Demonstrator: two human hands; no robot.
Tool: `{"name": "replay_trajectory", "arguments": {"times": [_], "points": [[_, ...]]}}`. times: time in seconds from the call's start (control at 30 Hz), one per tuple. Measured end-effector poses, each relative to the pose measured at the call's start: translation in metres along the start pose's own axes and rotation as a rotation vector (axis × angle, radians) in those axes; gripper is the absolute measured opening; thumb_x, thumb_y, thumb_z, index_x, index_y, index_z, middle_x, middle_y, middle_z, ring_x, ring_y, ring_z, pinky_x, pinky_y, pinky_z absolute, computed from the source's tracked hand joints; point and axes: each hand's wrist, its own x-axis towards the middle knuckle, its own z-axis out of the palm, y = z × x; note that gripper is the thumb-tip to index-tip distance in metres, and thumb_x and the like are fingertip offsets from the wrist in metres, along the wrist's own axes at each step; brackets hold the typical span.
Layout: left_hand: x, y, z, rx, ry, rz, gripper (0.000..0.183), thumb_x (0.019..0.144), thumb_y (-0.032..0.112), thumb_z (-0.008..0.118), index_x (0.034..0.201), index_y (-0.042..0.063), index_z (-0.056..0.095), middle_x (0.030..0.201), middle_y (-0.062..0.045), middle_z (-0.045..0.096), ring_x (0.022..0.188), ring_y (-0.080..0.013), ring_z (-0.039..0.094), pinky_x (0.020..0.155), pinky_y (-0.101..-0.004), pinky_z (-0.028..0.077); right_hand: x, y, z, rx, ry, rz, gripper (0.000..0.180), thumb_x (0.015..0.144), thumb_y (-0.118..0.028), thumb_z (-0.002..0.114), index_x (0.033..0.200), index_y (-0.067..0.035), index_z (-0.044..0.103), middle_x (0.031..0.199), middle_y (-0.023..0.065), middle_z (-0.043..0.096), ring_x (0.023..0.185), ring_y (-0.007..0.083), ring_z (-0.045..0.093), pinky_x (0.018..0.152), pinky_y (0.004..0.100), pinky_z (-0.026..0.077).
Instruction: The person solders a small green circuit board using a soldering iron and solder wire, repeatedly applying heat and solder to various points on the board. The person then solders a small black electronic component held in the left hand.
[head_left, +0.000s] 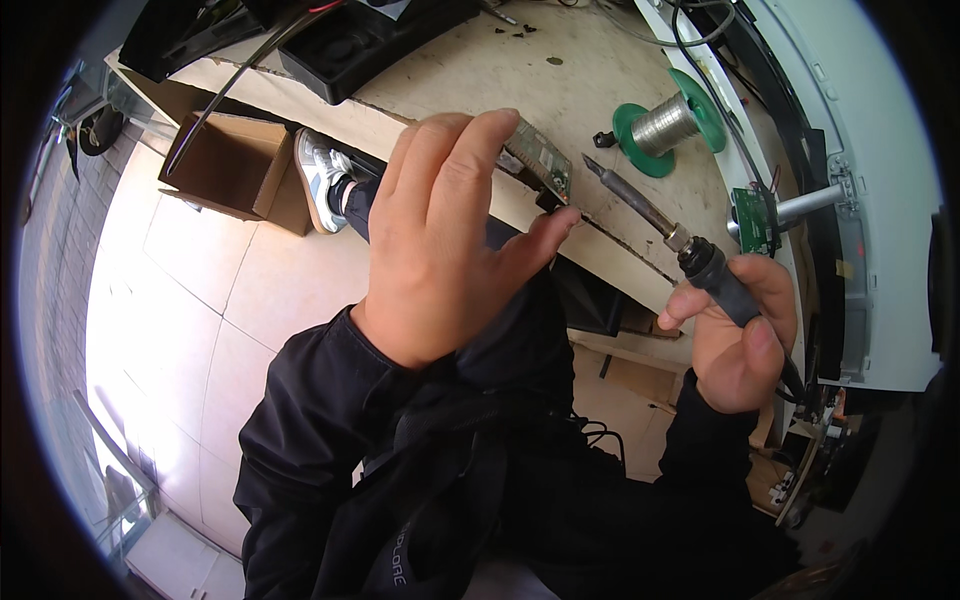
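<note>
My left hand (442, 217) grips a small circuit board (544, 157) between thumb and fingers, tilted over the front edge of the workbench. A dark block sits at the board's lower corner, by my thumb. My right hand (739, 337) holds a soldering iron (652, 210) by its dark grip. The iron's tip points up and left, a short way right of the board and apart from it. Beyond the iron, a green spool of solder wire (664, 127) lies on its side, with a small black part (604, 139) beside it. My fingers hide part of the board.
A black plastic tray (337, 71) rests at the bench's (577, 90) far left, with small dark screws (517, 30) to its right. A green circuit board (752, 221) and cables stand before a large white panel (892, 187). An open cardboard box (232, 165) sits on the floor.
</note>
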Motion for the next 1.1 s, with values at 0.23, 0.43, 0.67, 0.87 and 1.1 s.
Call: {"name": "replay_trajectory", "arguments": {"times": [0.23, 0.43, 0.67, 0.87, 1.1], "points": [[-0.002, -0.014, 0.017, -0.061, 0.057, 0.102, 0.065, 0.066, 0.011, 0.091, 0.121, -0.001, 0.058, 0.119, -0.018, 0.063, 0.104, -0.0303, 0.065, 0.086, -0.0353, 0.055, 0.007, 0.012, -0.004, 0.023, -0.018, -0.024, 0.053, 0.094, -0.035, 0.053, 0.128, 0.005, 0.047, 0.091, 0.0240, 0.070, 0.076, 0.0283, 0.067, 0.069, 0.0393, 0.055], [-0.003, -0.019, 0.021, -0.079, 0.079, 0.147, 0.070, 0.063, 0.007, 0.091, 0.124, 0.001, 0.057, 0.122, -0.018, 0.059, 0.107, -0.0297, 0.063, 0.087, -0.0349, 0.055, 0.010, 0.019, -0.001, 0.003, 0.002, -0.061, 0.052, 0.095, -0.034, 0.052, 0.130, 0.004, 0.047, 0.091, 0.0238, 0.070, 0.075, 0.0269, 0.067, 0.069, 0.0377, 0.054], [-0.004, -0.008, 0.005, -0.321, 0.001, 0.094, 0.070, 0.075, 0.001, 0.083, 0.134, -0.005, 0.044, 0.125, -0.023, 0.054, 0.115, -0.0302, 0.059, 0.095, -0.0382, 0.052, 0.052, 0.051, 0.018, -0.286, -0.070, -0.565, 0.058, 0.087, -0.012, 0.074, 0.137, -0.002, 0.047, 0.128, 0.0293, 0.061, 0.119, 0.0383, 0.061, 0.100, 0.0442, 0.049], [-0.003, 0.021, -0.011, -0.585, -0.077, -0.093, 0.080, 0.075, 0.007, 0.085, 0.139, -0.006, 0.039, 0.130, -0.023, 0.050, 0.119, -0.0301, 0.056, 0.100, -0.0377, 0.046, 0.057, 0.055, 0.034, -0.078, -0.166, -0.483, 0.057, 0.086, -0.003, 0.075, 0.135, 0.001, 0.046, 0.128, 0.0315, 0.059, 0.122, 0.0376, 0.060, 0.099, 0.0432, 0.052], [-0.006, 0.045, -0.005, -0.490, -0.017, -0.094, 0.091, 0.069, 0.001, 0.088, 0.142, -0.006, 0.035, 0.131, -0.024, 0.051, 0.120, -0.0291, 0.055, 0.098, -0.0361, 0.045, 0.044, 0.046, 0.036, 0.077, -0.147, -0.324, 0.045, 0.092, 0.002, 0.065, 0.133, 0.001, 0.046, 0.122, 0.0309, 0.063, 0.116, 0.0322, 0.064, 0.096, 0.0383, 0.056]]}}
